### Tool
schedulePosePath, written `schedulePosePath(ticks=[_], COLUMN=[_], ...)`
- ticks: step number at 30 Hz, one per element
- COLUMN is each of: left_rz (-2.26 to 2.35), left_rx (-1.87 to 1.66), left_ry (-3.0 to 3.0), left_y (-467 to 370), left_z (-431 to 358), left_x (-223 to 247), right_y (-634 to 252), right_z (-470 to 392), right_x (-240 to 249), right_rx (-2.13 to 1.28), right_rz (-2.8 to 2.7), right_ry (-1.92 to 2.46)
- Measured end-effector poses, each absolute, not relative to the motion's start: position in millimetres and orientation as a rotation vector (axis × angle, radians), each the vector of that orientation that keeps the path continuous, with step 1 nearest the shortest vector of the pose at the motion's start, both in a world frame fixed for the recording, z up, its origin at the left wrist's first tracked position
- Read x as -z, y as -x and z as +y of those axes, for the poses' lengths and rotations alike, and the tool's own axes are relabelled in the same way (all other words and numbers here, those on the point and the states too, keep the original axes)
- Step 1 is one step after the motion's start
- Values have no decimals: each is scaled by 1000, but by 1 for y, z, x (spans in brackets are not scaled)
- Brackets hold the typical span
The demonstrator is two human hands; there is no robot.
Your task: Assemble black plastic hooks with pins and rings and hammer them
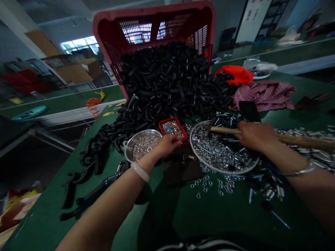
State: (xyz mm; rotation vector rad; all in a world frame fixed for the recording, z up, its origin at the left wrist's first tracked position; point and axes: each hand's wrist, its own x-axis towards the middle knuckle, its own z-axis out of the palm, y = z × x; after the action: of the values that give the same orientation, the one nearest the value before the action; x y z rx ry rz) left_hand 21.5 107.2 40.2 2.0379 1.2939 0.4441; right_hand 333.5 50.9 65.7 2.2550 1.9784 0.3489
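Note:
My right hand (255, 135) is wrapped around the wooden handle of a hammer (225, 130), whose head is over a wide round tray (192, 139) of small metal parts. My left hand (169, 144) is pinched at the near edge of a small red box (161, 121) filled with short metal pins; whatever its fingertips hold is too small to make out. A blue strip (169, 128) lies on those pins. Left of that hand stands a round metal bowl (128, 150) of small rings. Just below it, a dark block (180, 170) carries a spring (192, 157).
A red crate (154, 14) lies tipped, spilling many black curved parts (167, 76) across the green table (167, 223). Loose eyelet rings (205, 183) and bolts lie in front of the tray. A checked cloth (264, 94) and an orange cloth (235, 75) sit at the back right.

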Motion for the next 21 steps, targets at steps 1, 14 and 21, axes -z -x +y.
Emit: schedulePosePath(ticks=[1,14,21], left_rz=[1283,1341,1383], left_rx=[-381,-274,-113], left_ry=[-1998,-2264,-2600], left_y=[-21,-35,-36], left_z=[102,91,74], left_x=[-40,-22,-26], right_y=[-334,-329,-301], right_z=[52,7,-17], right_x=[-68,-54,-47], right_rx=[-259,246,1056], right_rz=[1973,2185,2258], right_ry=[-2277,-2863,-3198])
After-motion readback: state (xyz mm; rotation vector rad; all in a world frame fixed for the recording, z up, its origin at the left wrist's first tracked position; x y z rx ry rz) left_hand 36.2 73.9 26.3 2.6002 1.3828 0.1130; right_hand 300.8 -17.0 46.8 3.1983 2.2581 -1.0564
